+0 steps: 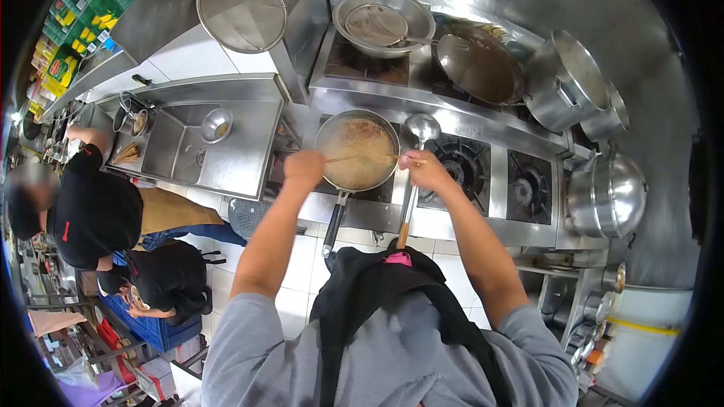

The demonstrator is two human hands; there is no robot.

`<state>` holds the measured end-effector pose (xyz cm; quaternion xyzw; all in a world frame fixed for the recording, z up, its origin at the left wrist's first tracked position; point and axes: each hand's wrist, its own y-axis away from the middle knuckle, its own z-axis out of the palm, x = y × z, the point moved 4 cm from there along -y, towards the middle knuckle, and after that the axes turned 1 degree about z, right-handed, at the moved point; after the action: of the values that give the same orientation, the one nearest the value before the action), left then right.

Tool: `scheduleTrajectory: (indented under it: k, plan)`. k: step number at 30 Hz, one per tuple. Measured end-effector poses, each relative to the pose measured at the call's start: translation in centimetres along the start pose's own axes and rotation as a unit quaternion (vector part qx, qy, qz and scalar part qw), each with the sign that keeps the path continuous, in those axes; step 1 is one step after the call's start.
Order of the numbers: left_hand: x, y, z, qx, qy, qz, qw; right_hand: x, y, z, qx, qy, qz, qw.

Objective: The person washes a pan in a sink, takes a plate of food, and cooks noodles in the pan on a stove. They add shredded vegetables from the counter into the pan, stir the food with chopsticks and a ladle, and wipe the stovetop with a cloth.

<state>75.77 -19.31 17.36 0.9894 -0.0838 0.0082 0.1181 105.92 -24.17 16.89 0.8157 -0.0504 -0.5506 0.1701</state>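
A frying pan (336, 179) with a black handle sits on the stove, filled with bubbling brownish liquid and reddish bits (362, 143). My left hand (305, 171) is closed at the pan's left rim, around a thin wooden chopstick (341, 159) that reaches over the food. On the other side, my right hand (426, 172) pinches another light wooden stick, its tip pointing into the pan. Beneath my right hand lies a long metal ladle (422, 126) with a wooden handle end. Steam blurs the pan's contents and the stick tips.
Right of the pan are gas burners (458, 169). Behind stand a metal bowl with a strainer (383, 21), a dark wok (483, 68) and tall pots (566, 79). A sink (177, 143) is at left, where two co-workers (98, 203) are. A large strainer (241, 9) hangs above.
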Motion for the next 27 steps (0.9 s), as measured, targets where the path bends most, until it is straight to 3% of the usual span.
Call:
scheduleTrajectory:
  k: [2, 4, 6, 9, 10, 12, 13, 14, 15, 17, 19, 21, 24, 26, 27]
  plan:
    - [5.4, -0.1, 1.4, 0.057, 0.036, 0.104, 0.992, 1.7, -1.8, 1.5, -0.004, 0.038, 0.002, 0.999]
    - [6.8, -1.2, 2.9, 0.023, -0.002, 0.096, 0.995, 3.1, -2.9, 2.0, -0.007, 0.079, 0.001, 0.997]
    - [5.4, -1.9, 3.2, -0.002, -0.04, 0.06, 0.997, 3.2, -2.7, 0.7, 0.108, 0.19, -0.155, 0.963]
    - [-2.3, -0.7, -0.1, -0.015, -0.015, -0.032, 0.999, 2.3, -1.0, -1.2, 0.079, 0.174, -0.124, 0.974]
    - [-1.9, 0.0, -1.0, -0.016, -0.019, -0.028, 0.999, 1.8, -0.4, -1.1, 0.082, 0.17, -0.121, 0.974]
    - [-0.7, 2.4, -1.3, -0.031, -0.048, 0.0, 0.998, 2.1, 0.1, 0.7, 0.006, -0.045, 0.025, 0.999]
    - [0.0, 1.3, 2.9, -0.035, -0.034, 0.059, 0.997, 1.8, -0.1, 1.5, 0.004, -0.046, 0.023, 0.999]
    - [2.1, 1.9, 3.4, 0.015, -0.007, 0.078, 0.997, 1.8, -0.5, 2.5, -0.022, -0.034, 0.039, 0.998]
    - [4.2, 2.5, 2.4, 0.002, 0.012, 0.074, 0.997, 1.7, -0.9, 3.3, -0.048, -0.022, 0.054, 0.997]
    - [4.5, 2.1, 1.4, 0.045, 0.045, 0.025, 0.998, 0.8, -0.9, 3.4, -0.041, -0.006, 0.046, 0.998]
    - [4.0, 1.4, 1.0, 0.069, 0.072, 0.023, 0.995, 0.1, -1.2, 2.9, 0.005, -0.045, -0.034, 0.998]
    - [3.5, 1.0, 1.8, 0.09, 0.094, 0.023, 0.991, 0.4, -2.0, 2.9, -0.003, 0.0, -0.015, 1.0]
    - [3.5, -0.5, 2.8, 0.033, 0.015, 0.066, 0.997, 1.1, -3.0, 1.6, 0.02, 0.087, -0.013, 0.996]
    - [-0.7, 0.5, -0.1, -0.027, 0.008, -0.043, 0.999, 1.8, -3.2, 0.6, 0.047, 0.126, -0.021, 0.991]
    - [-3.4, -0.6, 1.7, -0.025, -0.003, -0.037, 0.999, 1.7, -3.1, 0.2, 0.058, 0.168, -0.093, 0.98]
